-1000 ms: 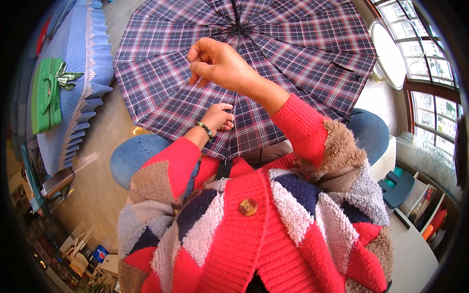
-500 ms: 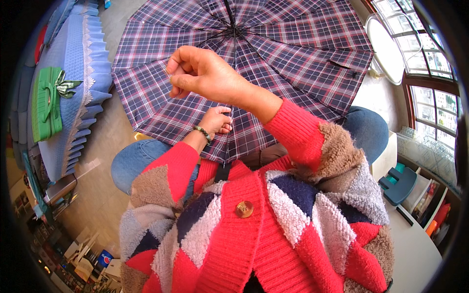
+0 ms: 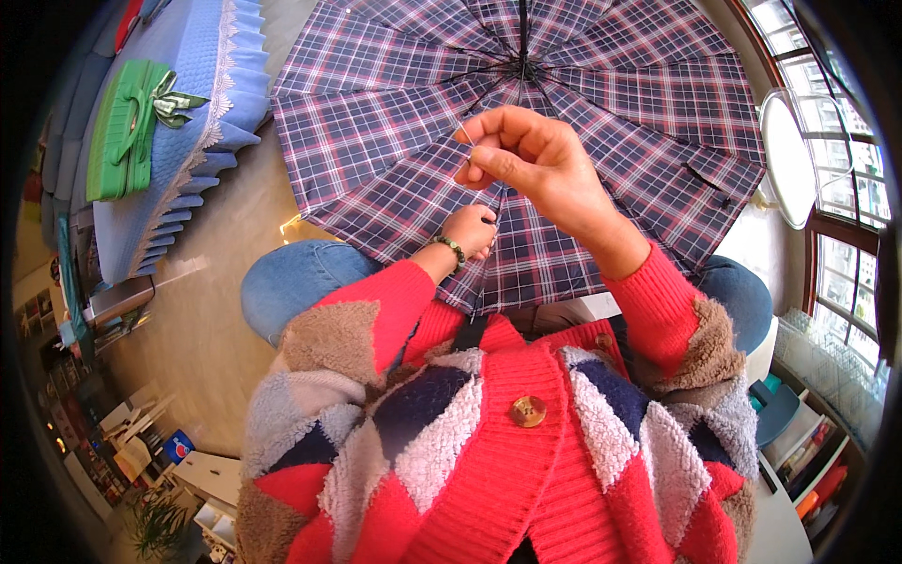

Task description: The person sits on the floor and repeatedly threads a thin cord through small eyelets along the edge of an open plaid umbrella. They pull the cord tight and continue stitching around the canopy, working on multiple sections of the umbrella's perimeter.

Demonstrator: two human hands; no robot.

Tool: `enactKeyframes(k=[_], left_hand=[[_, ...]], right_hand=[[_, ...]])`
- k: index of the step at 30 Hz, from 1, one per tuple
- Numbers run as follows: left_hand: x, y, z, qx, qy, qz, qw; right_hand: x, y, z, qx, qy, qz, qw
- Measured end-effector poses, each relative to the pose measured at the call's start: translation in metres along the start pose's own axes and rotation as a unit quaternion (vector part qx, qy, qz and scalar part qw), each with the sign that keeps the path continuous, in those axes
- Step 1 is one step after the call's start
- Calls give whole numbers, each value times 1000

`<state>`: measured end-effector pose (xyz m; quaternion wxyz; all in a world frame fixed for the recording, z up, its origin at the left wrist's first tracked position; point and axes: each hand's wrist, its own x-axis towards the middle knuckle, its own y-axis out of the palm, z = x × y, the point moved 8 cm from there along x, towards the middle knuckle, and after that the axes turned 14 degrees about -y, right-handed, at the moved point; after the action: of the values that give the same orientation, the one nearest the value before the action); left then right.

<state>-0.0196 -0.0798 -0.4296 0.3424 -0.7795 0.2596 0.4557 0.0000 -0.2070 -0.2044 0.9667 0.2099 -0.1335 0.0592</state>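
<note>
An opened plaid umbrella, navy with red and white lines, lies in front of me with its inside, ribs and black shaft showing. My left hand, with a beaded bracelet at its wrist, is closed on the umbrella's fabric along a rib near the close edge. Raised above the canopy, my right hand pinches a thin needle between thumb and fingertips. Any thread on it is too fine to make out.
My jeans-clad knees flank the umbrella's near edge. At the left, a green case with a ribbon lies on a blue quilted cover. A round white-topped stool or table stands by the window at the right. Shelves hold things at lower right.
The view has shifted left, so the scene sits farther right. My right hand has lowered slightly toward the canopy and turned, and the needle now shows. My left hand stays at the rib.
</note>
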Motion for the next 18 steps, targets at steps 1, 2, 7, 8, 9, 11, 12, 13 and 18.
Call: enactKeyframes(k=[1,2,7,8,9,11,12,13,18], left_hand=[[-1,-2,-2,30,5,-10,999],[0,-6,-4,54,18,-37,998],[-9,-30,-27,145,127,-179,965],[-16,-36,-34,142,146,-204,958],[-18,-43,-40,71,143,-179,971],[-33,-52,-57,-110,191,-101,970],[-44,-57,-68,-181,226,-59,955],[-56,-56,-80,-207,266,-12,941],[-105,-42,-112,-255,326,189,891]], right_hand=[[-1,-1,0,-3,1,0,1000],[-3,-3,-1,4,-1,-7,1000],[-7,-15,-11,25,-18,-49,998],[-8,-20,-14,12,-8,-60,998],[-9,-23,-15,7,-9,-65,998],[-9,-31,-18,-15,-3,-85,996],[-9,-33,-19,-18,-4,-86,996],[-9,-36,-20,-25,0,-90,996],[-12,-45,-24,-77,17,-91,993]])
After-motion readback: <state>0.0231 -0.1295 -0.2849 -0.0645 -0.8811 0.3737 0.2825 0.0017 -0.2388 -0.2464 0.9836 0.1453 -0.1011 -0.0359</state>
